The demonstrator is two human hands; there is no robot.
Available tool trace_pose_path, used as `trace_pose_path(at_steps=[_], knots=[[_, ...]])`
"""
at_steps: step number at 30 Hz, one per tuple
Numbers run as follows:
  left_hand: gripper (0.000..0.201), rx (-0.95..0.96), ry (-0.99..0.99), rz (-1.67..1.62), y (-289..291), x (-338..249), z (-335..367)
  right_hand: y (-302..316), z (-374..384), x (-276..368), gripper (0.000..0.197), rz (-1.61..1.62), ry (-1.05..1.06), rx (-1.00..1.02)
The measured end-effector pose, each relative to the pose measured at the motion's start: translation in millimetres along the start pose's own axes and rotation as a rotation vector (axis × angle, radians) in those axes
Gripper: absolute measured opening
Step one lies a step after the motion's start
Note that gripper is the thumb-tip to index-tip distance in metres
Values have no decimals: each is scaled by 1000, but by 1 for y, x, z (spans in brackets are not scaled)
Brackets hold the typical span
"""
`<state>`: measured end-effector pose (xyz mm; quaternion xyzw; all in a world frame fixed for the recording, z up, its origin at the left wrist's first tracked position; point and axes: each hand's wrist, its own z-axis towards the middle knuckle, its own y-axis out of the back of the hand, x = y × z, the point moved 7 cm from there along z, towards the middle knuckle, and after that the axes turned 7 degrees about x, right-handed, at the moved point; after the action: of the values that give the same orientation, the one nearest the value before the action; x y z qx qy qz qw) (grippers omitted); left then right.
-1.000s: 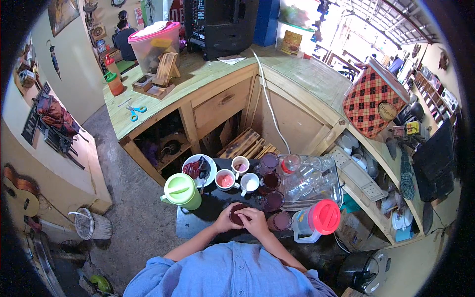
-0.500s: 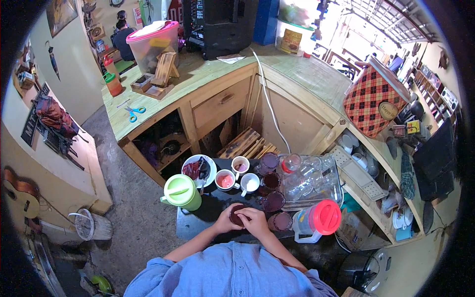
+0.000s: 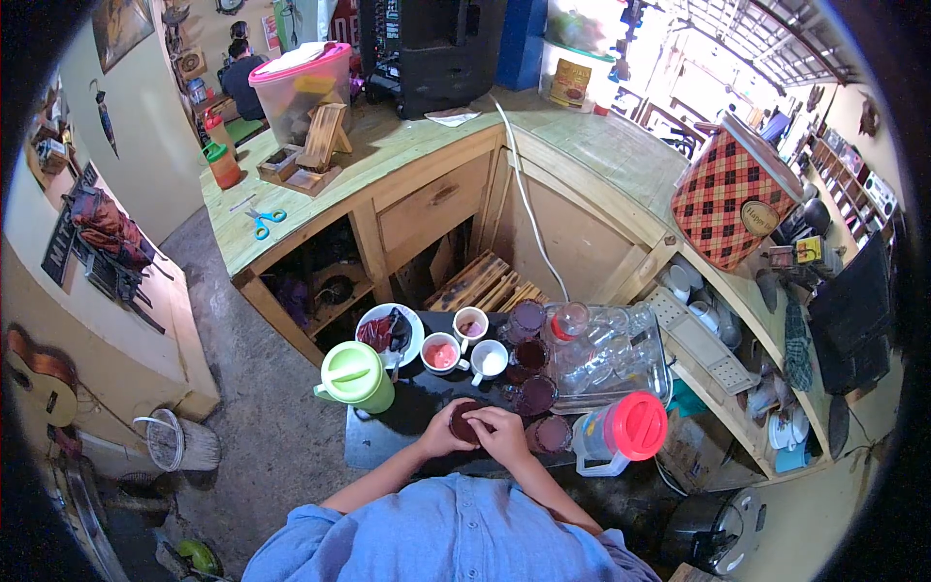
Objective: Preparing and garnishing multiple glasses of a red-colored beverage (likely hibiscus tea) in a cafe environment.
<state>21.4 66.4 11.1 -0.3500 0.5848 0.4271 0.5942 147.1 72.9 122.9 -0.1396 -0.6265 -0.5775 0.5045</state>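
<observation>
Close in front of me, my left hand (image 3: 442, 430) is wrapped round a glass of dark red drink (image 3: 465, 421). My right hand (image 3: 502, 433) meets it from the other side, its fingers pressed together at the rim. Whether those fingers also hold something small is hidden. Several glass mugs of dark drink (image 3: 536, 396) stand in a row just to the right. Beyond my hands are three white cups: one with pink contents (image 3: 441, 353), one with white contents (image 3: 489, 361), and one with a little pinkish content (image 3: 470, 325).
A green lidded pitcher (image 3: 357, 376) stands left, a clear pitcher with a red lid (image 3: 635, 429) right. Behind are a plate with a dark red packet (image 3: 415, 335) and a metal tray of upturned glasses (image 3: 665, 361). Blue scissors (image 3: 264, 223) lie on the counter (image 3: 427, 145).
My right fingers have shifted very slightly at the glass's rim. Everything else stays in place.
</observation>
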Motion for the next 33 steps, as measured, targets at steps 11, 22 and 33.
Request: trace_pose_path(at_steps=[11, 22, 33], knots=[[94, -9, -3, 4, 0, -1, 0, 4, -3, 9, 13, -89, 119, -72], [94, -14, -5, 25, 0, -10, 0, 2, -8, -4, 13, 61, -14, -78], [94, -17, 11, 10, 0, 0, -1, 9, -6, 11, 12, -143, 66, -111]])
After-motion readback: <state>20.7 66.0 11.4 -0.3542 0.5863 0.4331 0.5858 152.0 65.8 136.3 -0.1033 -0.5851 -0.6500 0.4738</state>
